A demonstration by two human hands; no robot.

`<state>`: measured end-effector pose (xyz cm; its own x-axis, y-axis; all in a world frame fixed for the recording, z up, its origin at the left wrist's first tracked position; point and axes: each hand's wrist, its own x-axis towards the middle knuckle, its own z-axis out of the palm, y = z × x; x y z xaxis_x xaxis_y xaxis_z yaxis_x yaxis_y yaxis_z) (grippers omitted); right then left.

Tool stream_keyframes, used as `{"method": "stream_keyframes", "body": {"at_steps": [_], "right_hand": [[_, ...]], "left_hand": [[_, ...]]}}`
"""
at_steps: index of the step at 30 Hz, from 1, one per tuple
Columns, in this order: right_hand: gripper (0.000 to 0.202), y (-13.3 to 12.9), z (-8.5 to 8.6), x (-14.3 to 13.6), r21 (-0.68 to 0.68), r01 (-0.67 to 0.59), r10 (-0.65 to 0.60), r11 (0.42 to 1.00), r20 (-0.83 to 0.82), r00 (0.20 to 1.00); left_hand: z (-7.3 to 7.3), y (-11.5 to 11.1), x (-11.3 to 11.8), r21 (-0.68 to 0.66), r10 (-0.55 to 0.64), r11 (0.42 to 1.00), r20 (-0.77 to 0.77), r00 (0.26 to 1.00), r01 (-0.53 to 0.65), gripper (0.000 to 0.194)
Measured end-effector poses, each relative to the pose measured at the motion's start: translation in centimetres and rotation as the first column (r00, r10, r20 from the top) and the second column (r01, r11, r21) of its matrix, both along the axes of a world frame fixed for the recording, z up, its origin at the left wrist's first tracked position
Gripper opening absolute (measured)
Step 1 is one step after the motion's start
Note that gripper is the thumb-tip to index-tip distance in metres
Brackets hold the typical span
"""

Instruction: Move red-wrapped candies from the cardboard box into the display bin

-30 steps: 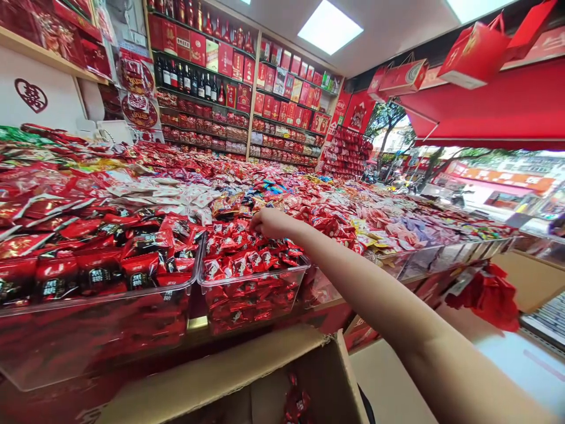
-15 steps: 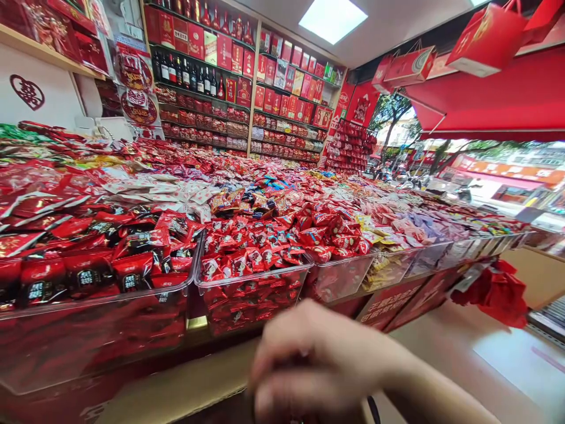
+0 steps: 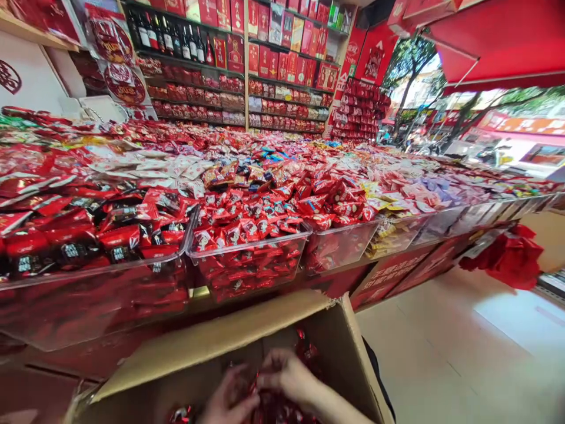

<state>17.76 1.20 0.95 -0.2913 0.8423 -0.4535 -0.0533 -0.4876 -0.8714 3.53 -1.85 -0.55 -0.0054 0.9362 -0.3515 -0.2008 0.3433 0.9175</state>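
Both of my hands reach down into an open cardboard box point(image 3: 220, 330) at the bottom of the view. Inside the box lie shiny red-wrapped candies point(image 3: 282, 409), partly in shadow. My right hand point(image 3: 289, 377) has its fingers curled in a pinch over a red wrapper. Close beside it, my left hand point(image 3: 232, 394) is cupped, thumb and fingers bent around red wrappers between the two hands. The left hand is blurred, and how many candies either hand holds is hidden. Just beyond the box stands a clear plastic bin point(image 3: 249, 247) full of small red candies.
A bin of dark-and-red packets point(image 3: 88, 282) stands at the left. More clear bins point(image 3: 344, 247) run along the counter to the right. Shelves of bottles and red boxes point(image 3: 189, 44) line the back. Red bags point(image 3: 512, 256) hang over the pale floor point(image 3: 419, 330).
My view has tilted down, bringing the cardboard box into sight. My right hand has dropped from in front of the bins into the box, and my left hand has come into view there.
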Motion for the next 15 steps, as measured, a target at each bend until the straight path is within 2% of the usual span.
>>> {"method": "stream_keyframes", "body": {"at_steps": [1,2,5,8,12,15], "right_hand": [[0.030,0.0,0.2,0.2,-0.023,0.045,-0.046,0.999,-0.043,0.998],[0.031,0.1,0.5,0.5,-0.048,0.074,-0.078,0.996,-0.086,0.993],[0.032,0.2,0.9,1.2,-0.150,0.092,-0.120,0.984,-0.194,0.974],[0.034,0.1,0.7,1.5,-0.205,0.094,-0.146,0.974,-0.254,0.956],[0.032,0.0,0.5,1.4,-0.242,0.090,-0.168,0.966,-0.325,0.931],[0.029,0.0,0.5,1.3,-0.202,0.094,-0.163,0.975,-0.357,0.920]], "left_hand": [[0.5,0.1,-0.1,-0.054,-0.026,0.998,-0.047,0.999,0.023,0.029],[1.1,0.2,-0.2,-0.108,-0.101,0.990,-0.057,0.993,0.094,0.023],[2.0,0.4,-0.4,-0.175,-0.128,0.977,-0.013,0.992,0.124,0.017],[2.2,0.4,-0.4,-0.204,-0.118,0.971,0.047,0.992,0.125,0.016],[2.2,0.4,-0.1,-0.260,-0.017,0.964,0.157,0.987,0.058,0.024],[2.4,0.5,-0.2,-0.328,0.057,0.944,0.242,0.969,0.026,0.030]]}}
